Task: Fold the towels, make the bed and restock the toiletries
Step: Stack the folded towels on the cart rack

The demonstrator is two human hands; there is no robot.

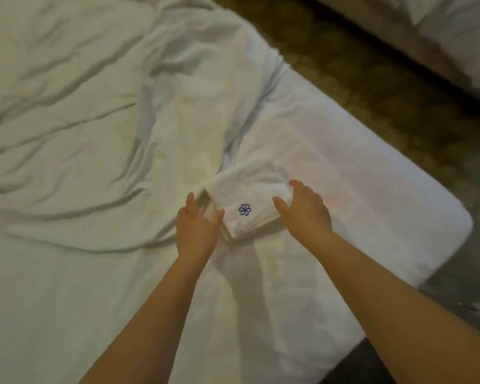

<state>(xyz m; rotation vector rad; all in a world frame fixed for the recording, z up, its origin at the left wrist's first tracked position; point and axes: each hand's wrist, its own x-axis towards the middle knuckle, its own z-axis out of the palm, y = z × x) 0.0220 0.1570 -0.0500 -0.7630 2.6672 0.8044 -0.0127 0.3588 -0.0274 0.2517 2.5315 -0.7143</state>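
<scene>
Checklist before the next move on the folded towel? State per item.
1. Folded towel lies on the bed, not hanging over the edge: ok.
2. Blue logo faces up: ok.
3. Left hand is at the towel's left edge with its fingers straight: ok.
4. Right hand rests on the towel's right side: ok.
5. Towel layers are squared at the near-left corner: cannot tell, because the frame is blurred there.
6. Duvet is smoothed out: not ok. It lies crumpled beside the towel, and the bed is not yet made.
</scene>
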